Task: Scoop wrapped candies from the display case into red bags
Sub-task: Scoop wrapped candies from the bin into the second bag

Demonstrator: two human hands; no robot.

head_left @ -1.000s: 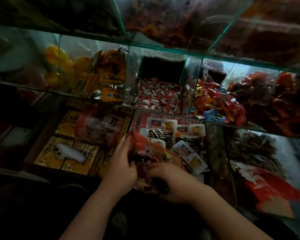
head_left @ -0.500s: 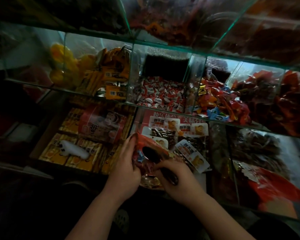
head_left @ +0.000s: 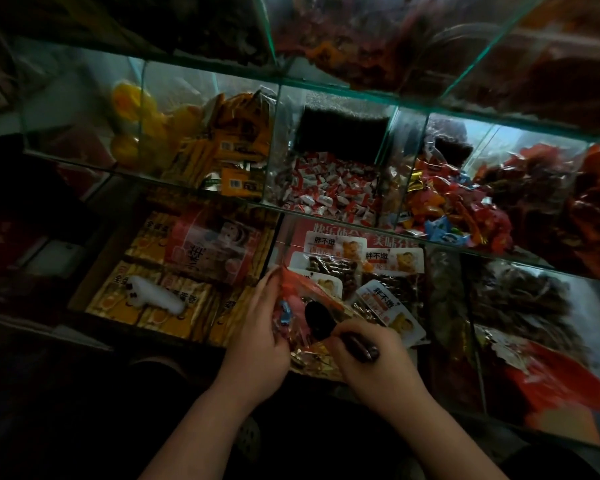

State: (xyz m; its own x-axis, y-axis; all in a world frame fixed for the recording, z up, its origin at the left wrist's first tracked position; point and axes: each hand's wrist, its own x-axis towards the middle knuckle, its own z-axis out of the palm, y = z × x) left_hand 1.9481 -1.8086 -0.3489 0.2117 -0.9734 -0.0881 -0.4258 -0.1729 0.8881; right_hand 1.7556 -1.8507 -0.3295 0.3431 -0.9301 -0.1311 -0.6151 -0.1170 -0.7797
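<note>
You appear to be emptying the scoop [head_left: 318, 319]: your left hand [head_left: 262, 329] grips the red bag [head_left: 302, 289] open, your right hand [head_left: 371, 358] clasps the scoop handle at its mouth, and next you likely reach for candies [head_left: 444, 209] in the case [head_left: 336, 95].

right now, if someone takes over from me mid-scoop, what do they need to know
Left hand grips the red bag at its mouth.
Right hand holds the dark scoop, its bowl at the bag's mouth.
Done: some wrapped candies are in the bag.
Left: likely more scoops from the mixed candies, upper right.
</note>
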